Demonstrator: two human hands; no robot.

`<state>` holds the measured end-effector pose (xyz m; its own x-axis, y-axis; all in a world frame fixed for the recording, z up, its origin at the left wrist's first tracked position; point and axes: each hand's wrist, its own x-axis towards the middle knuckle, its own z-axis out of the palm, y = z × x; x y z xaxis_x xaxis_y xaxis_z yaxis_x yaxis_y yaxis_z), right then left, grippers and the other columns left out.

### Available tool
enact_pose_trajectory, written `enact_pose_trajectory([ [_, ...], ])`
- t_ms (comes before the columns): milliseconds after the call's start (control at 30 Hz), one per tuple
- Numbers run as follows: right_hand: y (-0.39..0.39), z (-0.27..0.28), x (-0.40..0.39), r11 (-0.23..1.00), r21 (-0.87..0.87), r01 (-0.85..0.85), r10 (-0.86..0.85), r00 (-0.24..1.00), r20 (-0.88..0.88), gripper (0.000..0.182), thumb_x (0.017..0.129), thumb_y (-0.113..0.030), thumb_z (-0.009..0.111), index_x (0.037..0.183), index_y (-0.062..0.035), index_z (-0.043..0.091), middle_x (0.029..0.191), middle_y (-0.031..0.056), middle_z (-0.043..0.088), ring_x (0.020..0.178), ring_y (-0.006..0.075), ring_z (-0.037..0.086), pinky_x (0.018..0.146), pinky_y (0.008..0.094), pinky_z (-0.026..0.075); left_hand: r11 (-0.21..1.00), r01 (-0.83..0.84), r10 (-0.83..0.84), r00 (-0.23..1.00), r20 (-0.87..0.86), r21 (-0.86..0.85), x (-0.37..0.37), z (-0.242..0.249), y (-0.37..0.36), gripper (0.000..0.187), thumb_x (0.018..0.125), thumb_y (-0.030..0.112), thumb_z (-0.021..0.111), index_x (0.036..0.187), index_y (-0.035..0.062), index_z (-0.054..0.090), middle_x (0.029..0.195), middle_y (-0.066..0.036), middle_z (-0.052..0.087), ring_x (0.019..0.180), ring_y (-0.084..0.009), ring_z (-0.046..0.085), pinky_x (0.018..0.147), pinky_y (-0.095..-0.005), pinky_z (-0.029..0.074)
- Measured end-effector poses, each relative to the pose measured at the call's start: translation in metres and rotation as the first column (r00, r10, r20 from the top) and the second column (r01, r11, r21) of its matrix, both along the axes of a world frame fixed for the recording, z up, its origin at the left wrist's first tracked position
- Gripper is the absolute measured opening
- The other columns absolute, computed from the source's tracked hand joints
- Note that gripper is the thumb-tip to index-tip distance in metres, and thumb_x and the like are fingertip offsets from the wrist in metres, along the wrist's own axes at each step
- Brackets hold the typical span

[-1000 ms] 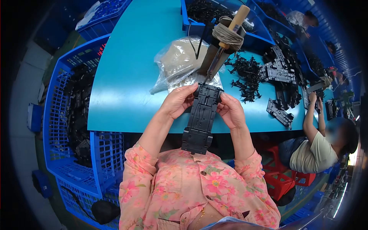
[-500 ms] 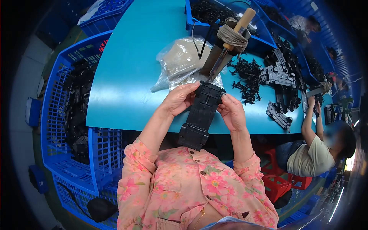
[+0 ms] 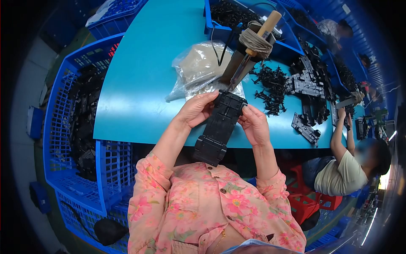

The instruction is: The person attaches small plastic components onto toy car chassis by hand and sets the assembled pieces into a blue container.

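Note:
Between my two hands is a long black plastic chassis-like part [image 3: 220,125], its far end under the tip of a soldering iron-like tool [image 3: 243,67] with a wooden handle. My left hand [image 3: 198,111] grips the part's upper left edge, thumb on top. On the opposite edge, my right hand [image 3: 253,120] pinches the upper right corner. The tool is held in a bracket wrapped with cloth strips [image 3: 255,42], tip pointing down. Just behind my left hand lies a clear plastic bag [image 3: 201,63] with light-coloured contents that I cannot make out.
A pile of small black parts [image 3: 270,86] and larger black plastic parts [image 3: 305,84] lie to the right on the blue table [image 3: 127,101]. Blue bins [image 3: 207,19] stand behind. A blue crate [image 3: 57,144] of black parts is at left. A co-worker [image 3: 342,173] sits at right.
The view has shifted very slightly. Both hands keep their hold on the black part, which stays at the tool's tip.

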<state>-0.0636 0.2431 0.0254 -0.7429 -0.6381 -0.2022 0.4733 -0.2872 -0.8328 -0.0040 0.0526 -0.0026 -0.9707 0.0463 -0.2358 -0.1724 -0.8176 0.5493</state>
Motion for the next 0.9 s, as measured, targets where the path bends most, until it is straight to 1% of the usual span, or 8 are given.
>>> enact_pose_trajectory([
  [200, -0.0005, 0.0026, 0.0010, 1.000, -0.006, -0.016, 0.016, 1.000, -0.023, 0.018, 0.084, -0.012, 0.059, 0.095, 0.0015, 0.060, 0.086, 0.0044, 0.062, 0.076, 0.0104, 0.057, 0.072, 0.0254, 0.045, 1.000, -0.008, 0.008, 1.000, -0.003, 0.022, 0.0002, -0.0007, 0.0005, 0.021, 0.084, 0.025, 0.061, 0.093, 0.0052, 0.061, 0.085, -0.002, 0.062, 0.075, -0.0100, 0.058, 0.071, -0.0265, 0.050],
  [700, 0.0005, -0.0020, 0.0007, 1.000, -0.007, 0.010, -0.010, 1.000, -0.019, 0.017, 0.083, -0.012, 0.060, 0.094, 0.0010, 0.061, 0.087, 0.0049, 0.063, 0.075, 0.0105, 0.057, 0.071, 0.0260, 0.046, 0.998, -0.004, 0.004, 1.000, -0.003, 0.061, 0.0018, 0.0015, 0.0017, 0.020, 0.083, 0.022, 0.062, 0.094, 0.0051, 0.060, 0.088, -0.004, 0.062, 0.079, -0.0117, 0.059, 0.073, -0.0280, 0.050],
  [800, 0.0013, -0.0039, 0.0007, 1.000, 0.027, -0.010, 0.012, 0.997, -0.078, 0.020, 0.087, -0.017, 0.056, 0.099, -0.0007, 0.059, 0.090, 0.0050, 0.063, 0.078, 0.0116, 0.058, 0.073, 0.0266, 0.045, 0.998, -0.011, 0.011, 1.000, -0.003, 0.058, 0.0012, 0.0009, 0.0017, 0.021, 0.083, 0.023, 0.062, 0.093, 0.0050, 0.060, 0.088, -0.004, 0.062, 0.078, -0.0121, 0.059, 0.073, -0.0283, 0.050],
  [900, 0.0030, -0.0060, -0.0005, 0.999, 0.030, -0.021, 0.024, 0.996, -0.086, 0.021, 0.087, -0.017, 0.056, 0.099, -0.0005, 0.059, 0.092, 0.0055, 0.064, 0.079, 0.0121, 0.058, 0.074, 0.0270, 0.045, 0.998, -0.010, 0.011, 1.000, -0.008, 0.059, 0.0013, -0.0009, 0.0015, 0.021, 0.083, 0.023, 0.062, 0.093, 0.0048, 0.060, 0.088, -0.005, 0.062, 0.078, -0.0125, 0.059, 0.073, -0.0286, 0.050],
])
